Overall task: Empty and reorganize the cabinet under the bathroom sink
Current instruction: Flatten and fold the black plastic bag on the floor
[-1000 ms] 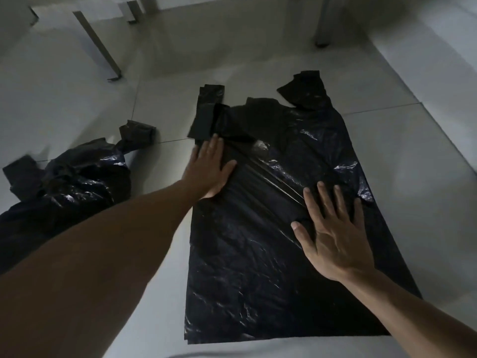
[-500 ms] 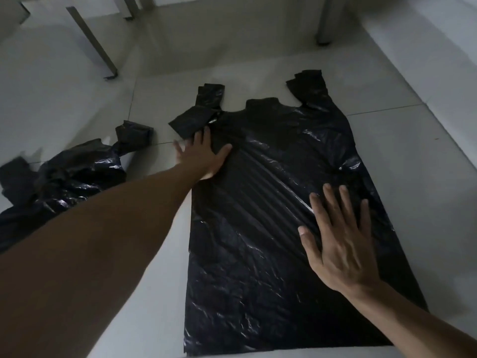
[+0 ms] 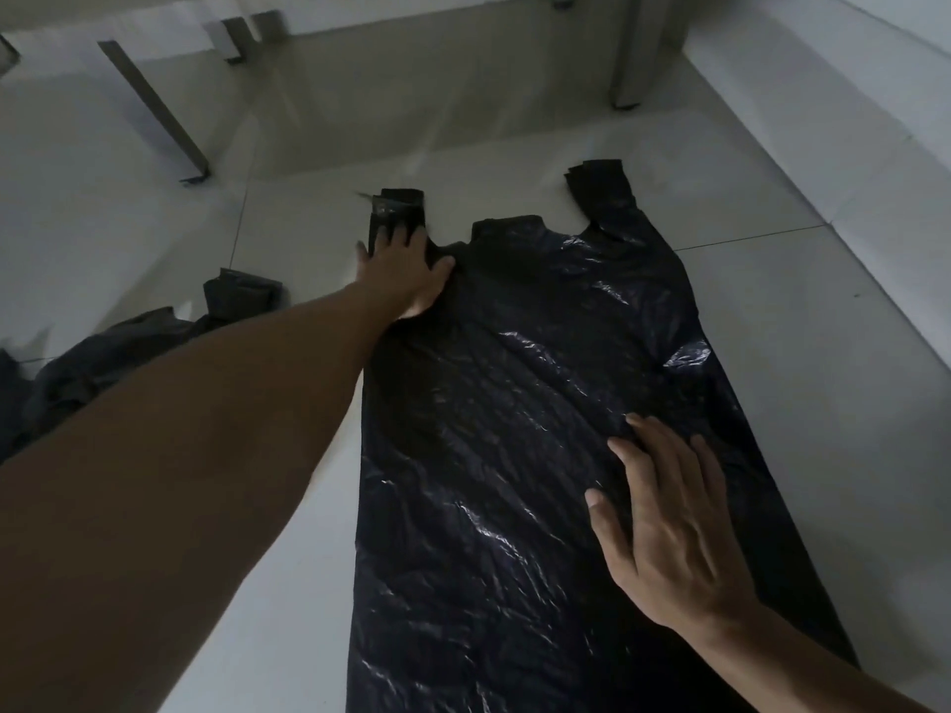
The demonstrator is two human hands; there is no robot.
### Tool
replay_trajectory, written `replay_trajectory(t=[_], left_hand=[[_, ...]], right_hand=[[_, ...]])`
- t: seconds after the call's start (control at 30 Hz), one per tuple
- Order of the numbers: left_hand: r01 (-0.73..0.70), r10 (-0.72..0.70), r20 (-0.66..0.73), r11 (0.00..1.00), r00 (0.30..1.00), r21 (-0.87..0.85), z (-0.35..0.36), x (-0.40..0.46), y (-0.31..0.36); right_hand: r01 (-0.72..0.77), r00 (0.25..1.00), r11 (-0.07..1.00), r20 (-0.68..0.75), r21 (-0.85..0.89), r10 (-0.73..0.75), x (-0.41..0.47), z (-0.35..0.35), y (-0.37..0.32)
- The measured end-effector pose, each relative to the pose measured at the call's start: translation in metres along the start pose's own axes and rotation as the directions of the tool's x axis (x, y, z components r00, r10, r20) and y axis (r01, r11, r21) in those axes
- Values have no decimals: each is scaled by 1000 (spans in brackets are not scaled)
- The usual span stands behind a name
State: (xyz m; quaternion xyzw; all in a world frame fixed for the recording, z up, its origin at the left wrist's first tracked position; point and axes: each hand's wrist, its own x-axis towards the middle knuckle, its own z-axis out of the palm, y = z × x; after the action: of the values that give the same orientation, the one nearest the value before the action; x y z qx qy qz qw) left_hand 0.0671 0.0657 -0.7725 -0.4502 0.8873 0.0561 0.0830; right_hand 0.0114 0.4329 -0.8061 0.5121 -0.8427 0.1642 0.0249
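A large black plastic bag lies spread flat on the pale tiled floor, its two handle loops pointing away from me. My left hand presses flat on the bag's far left corner, with its fingers on the left handle loop. Lower on the right side of the bag, my right hand rests flat with its fingers straight and spread. The right handle loop lies free.
A second black bag lies crumpled on the floor at the left, partly hidden behind my left arm. Metal legs of a stand or cabinet rise at the back left, another leg at the back right. A low white ledge runs along the right.
My left hand has slid further away along the bag and straightened the left handle loop, which lay folded over before. The bag lies smoother. My right hand has stayed pressed on the bag.
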Motion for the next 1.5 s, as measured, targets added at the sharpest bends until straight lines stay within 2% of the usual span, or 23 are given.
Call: replay_trajectory(t=[0.1,0.17,0.27,0.37,0.47,0.53,0.6,0.7,0.77,0.9,1.0,1.13,1.2,1.27,1.33,1.37,1.43,1.5], left_hand=[[40,-42,93,999,995,21,-2,11,-5],[91,-90,97,996,991,1,-3,13,-8],[105,-112,-91,992,990,-72,-6,-4,8],[-101,80,-236,992,968,-78,0,-61,40],[-315,309,-113,948,944,-41,30,-145,56],[-353,353,1,936,936,20,53,-182,48],[-284,284,13,957,959,59,65,-189,29],[-119,119,-13,992,993,30,64,-180,14],[-77,77,-23,997,997,0,61,-182,15],[-154,151,-124,988,981,-12,55,-207,35],[-196,194,-109,981,975,-4,61,-223,47],[-152,150,-72,988,986,-30,76,-222,46],[-124,122,-69,992,990,-29,81,-220,44],[-81,78,-71,996,994,-29,84,-220,44],[-51,49,-66,998,997,-31,84,-222,44],[-49,47,-62,998,997,-30,84,-222,44],[-50,48,-62,998,997,-27,83,-222,45],[-51,50,-64,999,997,-19,83,-222,46]], right_hand=[[-15,999,1000,47,-21,16,1,0,1],[-20,994,999,107,-47,25,3,-1,2],[-16,977,995,211,-102,37,6,-2,2],[-7,962,991,270,-134,43,9,-3,2],[3,952,989,303,-150,43,9,-5,1],[4,947,987,318,-163,48,9,-5,2],[1,943,986,329,-165,54,10,-5,0],[-3,932,984,356,-175,67,11,-3,0],[-12,927,985,368,-172,75,12,-5,-2],[0,892,985,445,-173,78,26,-24,-10],[123,931,977,363,-175,-52,33,-30,-18],[256,874,962,448,-100,-186,40,-10,-17],[170,897,977,431,-128,-100,48,-5,7],[-73,917,978,373,-197,143,57,-7,41],[-289,862,914,338,-286,378,64,-16,67],[-350,843,882,304,-316,444,66,-20,71],[-345,879,890,230,-299,418,65,-24,56],[-154,949,965,241,-215,205,57,-20,33]])
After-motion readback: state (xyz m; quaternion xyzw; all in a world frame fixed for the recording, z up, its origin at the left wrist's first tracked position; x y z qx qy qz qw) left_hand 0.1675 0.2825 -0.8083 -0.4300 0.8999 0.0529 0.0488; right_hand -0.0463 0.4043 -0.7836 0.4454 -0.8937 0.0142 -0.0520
